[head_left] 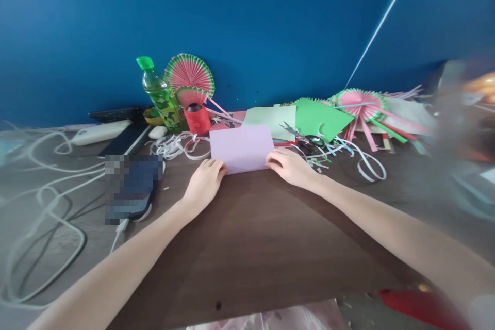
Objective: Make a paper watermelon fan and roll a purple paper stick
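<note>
A sheet of light purple paper (242, 148) lies in the middle of the brown table, with its near edge toward me. My left hand (205, 178) pinches its near left corner. At the near right corner my right hand (290, 166) has thumb and fingers closed on the same sheet. Just behind the paper are a pale green sheet (266, 117) and a bright green sheet (322, 118). Black-handled scissors (303, 137) rest on them, blades pointing left.
Pleated pink-and-green paper fans (189, 78) lean by the blue wall, beside a green-capped bottle (158, 94) and a red-wrapped roll (197, 119). Left are a phone (135, 188) and white cables (73, 221). Curled white strips (172, 147) and small scraps lie about the sheets.
</note>
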### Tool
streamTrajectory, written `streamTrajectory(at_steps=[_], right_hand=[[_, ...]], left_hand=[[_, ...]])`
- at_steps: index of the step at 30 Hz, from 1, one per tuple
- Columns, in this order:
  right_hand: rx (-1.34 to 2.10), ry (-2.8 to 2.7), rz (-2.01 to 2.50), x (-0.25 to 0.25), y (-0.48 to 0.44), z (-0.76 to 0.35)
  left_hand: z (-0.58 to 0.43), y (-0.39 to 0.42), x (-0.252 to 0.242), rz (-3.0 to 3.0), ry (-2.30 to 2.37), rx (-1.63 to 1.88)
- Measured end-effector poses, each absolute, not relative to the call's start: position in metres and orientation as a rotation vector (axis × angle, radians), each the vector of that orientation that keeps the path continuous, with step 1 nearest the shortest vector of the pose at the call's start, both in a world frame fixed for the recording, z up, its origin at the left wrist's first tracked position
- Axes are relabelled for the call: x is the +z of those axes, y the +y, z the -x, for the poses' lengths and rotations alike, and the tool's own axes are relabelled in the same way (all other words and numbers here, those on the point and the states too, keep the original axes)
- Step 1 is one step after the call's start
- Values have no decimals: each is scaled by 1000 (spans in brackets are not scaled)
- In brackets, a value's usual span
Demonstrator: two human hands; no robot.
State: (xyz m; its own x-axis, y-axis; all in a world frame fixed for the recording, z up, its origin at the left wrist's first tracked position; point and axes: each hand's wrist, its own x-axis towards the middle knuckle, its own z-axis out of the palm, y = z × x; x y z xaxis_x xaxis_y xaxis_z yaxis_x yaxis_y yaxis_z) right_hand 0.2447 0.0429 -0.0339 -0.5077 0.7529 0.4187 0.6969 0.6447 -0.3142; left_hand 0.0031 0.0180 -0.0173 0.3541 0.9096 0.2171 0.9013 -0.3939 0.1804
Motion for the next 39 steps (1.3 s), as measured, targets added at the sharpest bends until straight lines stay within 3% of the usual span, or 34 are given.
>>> streamTrajectory(at_steps=[8, 16, 27, 39], right_hand=[[434, -2200, 1197, -37, 50, -245], [208, -2321, 1055, -37, 48, -245], [-12, -2431, 938, -38, 47, -247], [139, -2391, 932, -36, 48, -243]], left_hand=[[-5, 24, -19, -2614, 1792, 422], [2, 27, -20, -2883, 1431, 463], [4, 22, -20, -3196, 1420, 403], [0, 25, -21, -2829, 1499, 497]])
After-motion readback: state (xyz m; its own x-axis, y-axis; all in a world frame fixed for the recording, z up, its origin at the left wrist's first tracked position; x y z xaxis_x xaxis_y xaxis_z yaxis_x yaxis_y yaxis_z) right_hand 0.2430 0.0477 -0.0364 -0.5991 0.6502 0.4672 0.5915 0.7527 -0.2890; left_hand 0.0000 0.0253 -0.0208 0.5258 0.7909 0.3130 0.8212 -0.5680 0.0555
